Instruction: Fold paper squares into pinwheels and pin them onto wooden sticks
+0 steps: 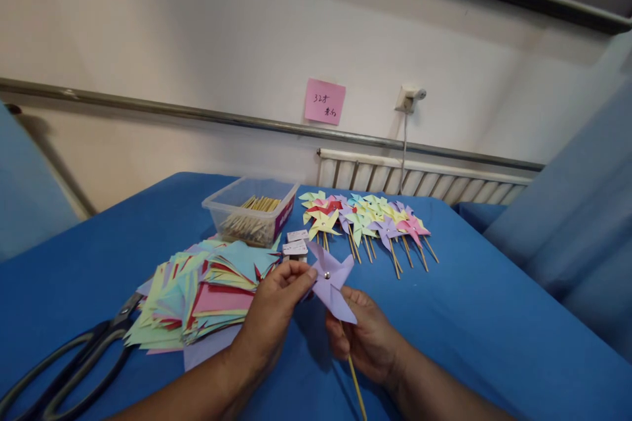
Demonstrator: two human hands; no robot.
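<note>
A lilac paper pinwheel [330, 281] with a silver pin at its centre is held above the blue table [474, 316]. My left hand [274, 316] pinches the pinwheel's left blade with thumb and fingertips. My right hand [368, 342] is closed round the pinwheel's wooden stick [356, 387], which points down toward me. The fingers of both hands are curled.
A pile of cut coloured paper squares [205, 296] lies at left, with large black scissors [74, 362] beside it. A clear plastic box of wooden sticks [251, 210] stands behind. Several finished pinwheels [365, 220] lie in a row at the back. Small boxes [296, 243] sit by the tub.
</note>
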